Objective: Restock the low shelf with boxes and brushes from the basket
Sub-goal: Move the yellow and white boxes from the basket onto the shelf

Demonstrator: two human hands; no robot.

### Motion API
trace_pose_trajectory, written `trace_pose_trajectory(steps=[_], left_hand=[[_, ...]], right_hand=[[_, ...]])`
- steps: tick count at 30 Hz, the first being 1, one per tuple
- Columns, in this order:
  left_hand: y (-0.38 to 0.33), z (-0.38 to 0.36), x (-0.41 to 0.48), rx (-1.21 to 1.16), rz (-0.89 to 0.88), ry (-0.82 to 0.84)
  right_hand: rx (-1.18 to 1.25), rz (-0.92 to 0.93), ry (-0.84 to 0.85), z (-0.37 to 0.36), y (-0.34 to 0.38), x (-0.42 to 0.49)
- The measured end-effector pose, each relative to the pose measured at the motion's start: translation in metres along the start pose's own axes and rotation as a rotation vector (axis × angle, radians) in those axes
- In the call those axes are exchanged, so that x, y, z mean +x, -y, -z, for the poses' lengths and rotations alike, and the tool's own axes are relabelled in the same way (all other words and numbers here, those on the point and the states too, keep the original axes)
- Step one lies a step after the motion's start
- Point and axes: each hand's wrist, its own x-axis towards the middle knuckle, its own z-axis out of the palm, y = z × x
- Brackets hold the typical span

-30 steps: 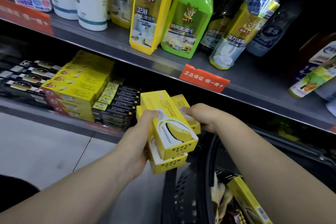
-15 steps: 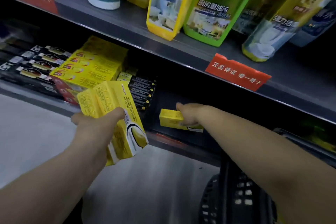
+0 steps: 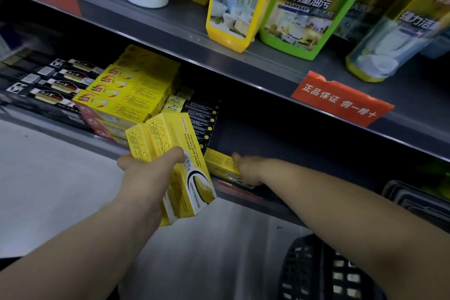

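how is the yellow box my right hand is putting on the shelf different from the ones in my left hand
Number: the left hand grips a pair of yellow boxes; the right hand holds a single yellow box. Pose: the pair is tilted in the air before the low shelf; the single yellow box lies flat on it. Shared: both look like the same yellow packaging.

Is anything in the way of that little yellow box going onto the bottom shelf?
Nothing that shows. The right hand holds the yellow box at the front edge of the low shelf, with bare shelf behind it. The black boxes stand to its left, beside the gap, not in it.
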Motion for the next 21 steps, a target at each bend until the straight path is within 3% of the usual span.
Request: trace_pose_trajectory(steps=[7, 9, 12, 15, 18, 21], left_hand=[[0.002, 0.003, -0.001, -0.021, 0.016, 0.017], [0.002, 0.002, -0.001, -0.047, 0.014, 0.028], [0.001, 0.002, -0.003, -0.095, 0.023, 0.041], [-0.002, -0.004, -0.006, -0.09, 0.026, 0.124], [-0.002, -0.011, -0.012, -0.099, 0.033, 0.269], [0.001, -0.014, -0.014, -0.086, 0.029, 0.22]], right_hand=[[0.077, -0.023, -0.027, 0.004, 0.004, -0.01], [0.141, -0.037, -0.117, 0.018, 0.01, -0.022], [0.67, 0.072, -0.194, 0.045, 0.021, -0.052], [1.274, 0.316, 0.045, 0.051, 0.035, -0.091], [1.444, 0.388, 0.062, 0.04, 0.04, -0.107], [1.58, 0.416, 0.079, 0.039, 0.027, -0.116]])
